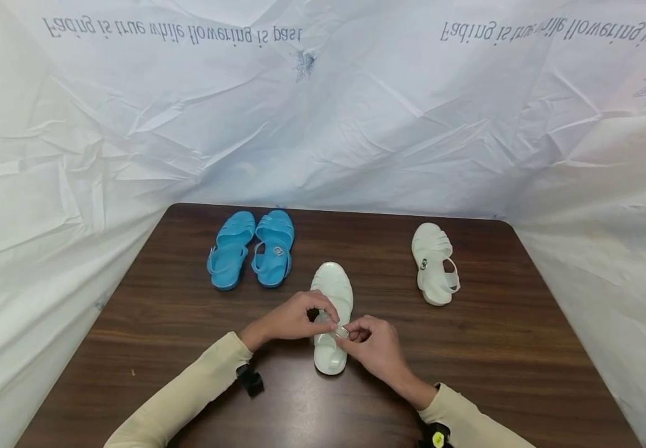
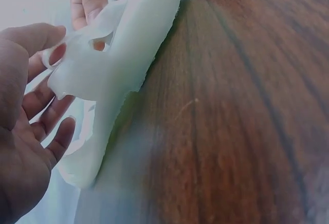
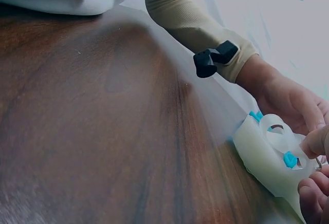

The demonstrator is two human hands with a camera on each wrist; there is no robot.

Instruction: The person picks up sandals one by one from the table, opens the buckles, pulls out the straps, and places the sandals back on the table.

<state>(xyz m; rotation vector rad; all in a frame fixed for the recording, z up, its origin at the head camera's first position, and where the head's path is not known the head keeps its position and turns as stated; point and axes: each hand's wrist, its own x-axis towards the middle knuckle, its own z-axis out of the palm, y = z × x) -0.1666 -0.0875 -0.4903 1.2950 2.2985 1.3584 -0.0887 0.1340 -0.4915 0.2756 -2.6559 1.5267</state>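
Note:
A white sandal (image 1: 331, 281) lies sole down on the table between the two hands, its toe pointing away from me. My left hand (image 1: 299, 317) reaches over its left side, thumb and fingers on the strap; the left wrist view shows the curled strap loop (image 2: 53, 55) by the fingertips. From the right, my right hand (image 1: 376, 348) pinches the strap end beside a small shiny buckle (image 1: 343, 331). The fingers partly hide the strap, so how it sits in the buckle cannot be told. In the right wrist view the sandal's heel (image 3: 257, 149) shows.
A pair of blue sandals (image 1: 228, 258) stands at the back left of the dark wooden table (image 1: 496, 367). Another white sandal (image 1: 430, 239) lies at the back right. White sheeting (image 1: 323, 143) hangs behind and along the table's sides.

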